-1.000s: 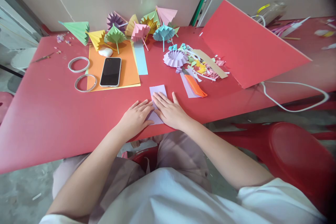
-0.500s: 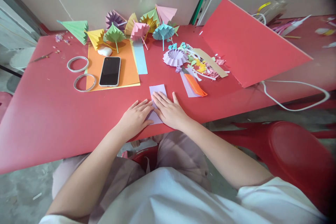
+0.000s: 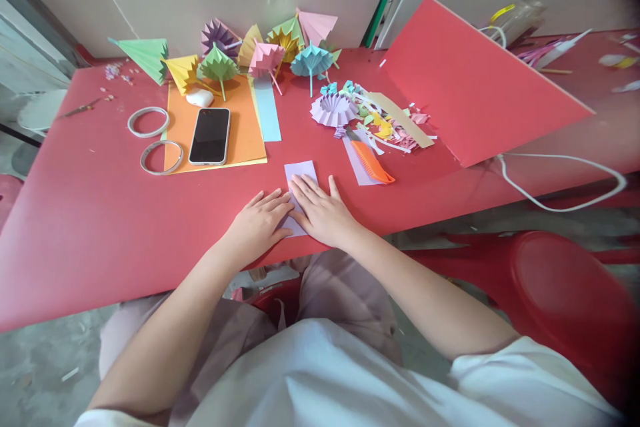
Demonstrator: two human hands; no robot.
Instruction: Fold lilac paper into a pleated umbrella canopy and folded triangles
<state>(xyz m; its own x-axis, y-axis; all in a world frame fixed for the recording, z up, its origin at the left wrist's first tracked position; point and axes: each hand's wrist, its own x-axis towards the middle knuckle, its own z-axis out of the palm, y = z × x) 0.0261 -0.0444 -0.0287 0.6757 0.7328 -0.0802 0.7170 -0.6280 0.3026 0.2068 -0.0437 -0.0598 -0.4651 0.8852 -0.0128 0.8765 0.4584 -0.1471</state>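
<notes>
Far to the left of the hands lie two white tape rings [image 3: 155, 140] on the red table [image 3: 90, 227], then a black smartphone [image 3: 210, 136] resting on an orange paper sheet [image 3: 245, 133], well beyond the left hand. The left hand [image 3: 257, 227] lies flat, palm down, fingers spread, its fingertips on the near left part of a pale lilac paper strip [image 3: 301, 171]. The right hand [image 3: 323, 212] lies flat beside it, touching it, and presses the strip's middle; the far end of the strip shows just beyond its fingertips. Just to the right of the right hand lies an orange utility knife [image 3: 375, 165], with paper scraps [image 3: 390, 123] behind it.
</notes>
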